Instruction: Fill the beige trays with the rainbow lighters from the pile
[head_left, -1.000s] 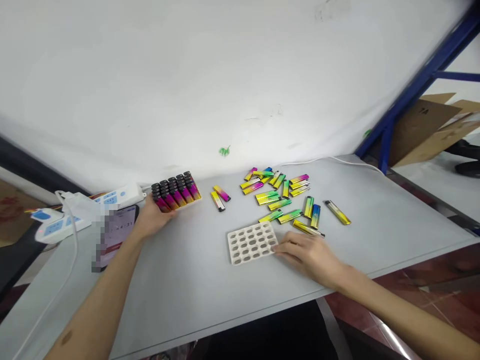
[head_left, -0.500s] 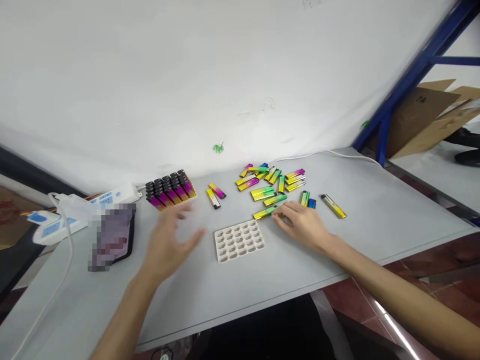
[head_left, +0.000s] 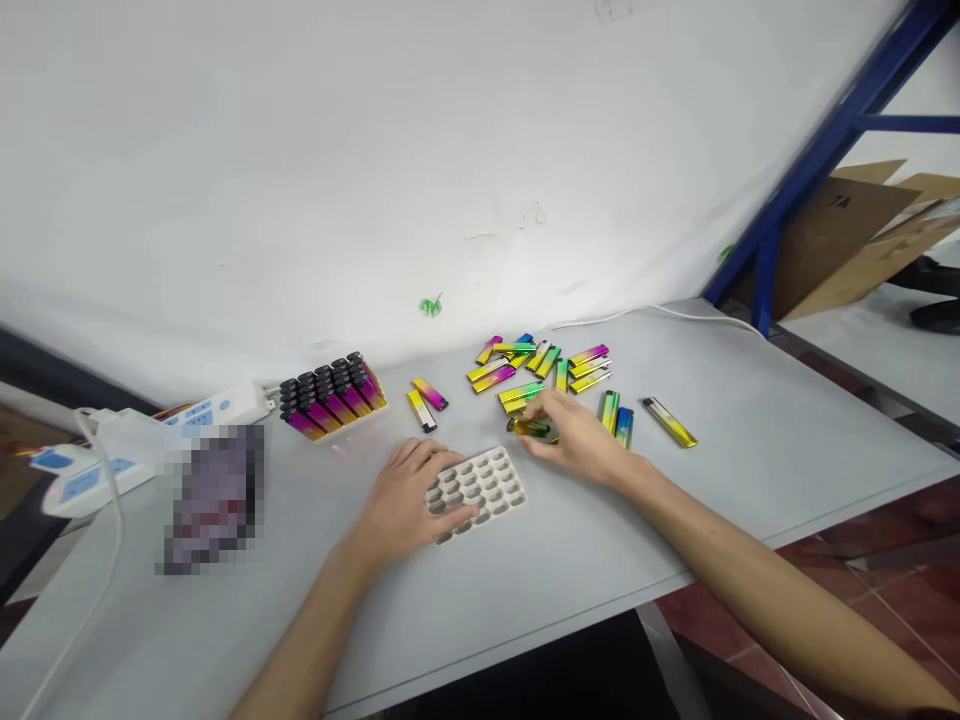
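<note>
A white tray [head_left: 487, 485] with rows of oval slots lies on the table, its slots bare where they show. My left hand [head_left: 412, 500] grips the tray's left side, the fingers along the far-left corner and the thumb across the near part. To the right, my right hand [head_left: 577, 435] pinches a lighter [head_left: 531, 428], its dark end pointing left, just beyond the tray's far-right corner. More shiny lighters [head_left: 491, 377] in yellow, green, pink and blue lie scattered behind and beside this hand. A green and yellow lighter [head_left: 609, 412] lies right of my wrist.
A filled tray of upright purple lighters [head_left: 330, 400] with black tops stands at the back left. Two loose lighters [head_left: 427, 400] lie beside it. Far left are a power strip [head_left: 217, 405], a white cable [head_left: 116, 540] and a blurred-out item [head_left: 214, 500]. Cardboard boxes [head_left: 832, 230] sit beyond the blue frame.
My left hand has come down and right onto the tray, now covering its left side. My right hand has shifted slightly left and taken up a lighter.
</note>
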